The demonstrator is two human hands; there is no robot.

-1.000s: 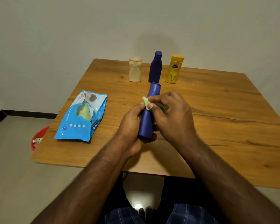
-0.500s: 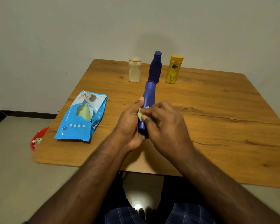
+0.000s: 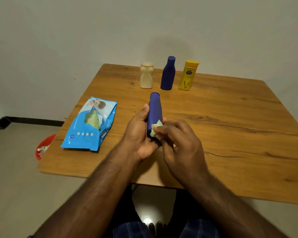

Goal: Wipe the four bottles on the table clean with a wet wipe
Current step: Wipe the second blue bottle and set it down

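While the left grip (image 3: 141,134) held the blue bottle (image 3: 154,112) above the bench (image 3: 230,134), the right grip (image 3: 179,143) pinched the wet wipe (image 3: 156,128) against its lower side; next probably rotate it.

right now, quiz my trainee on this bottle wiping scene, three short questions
1. True or false: the left hand holds the blue bottle being wiped.
2. How many bottles stand upright at the table's far edge?
3. Which hand presses the wet wipe on the bottle: A left, B right?

Key: 1 true. 2 three: the cream bottle, the dark blue bottle and the yellow bottle. 3 B.
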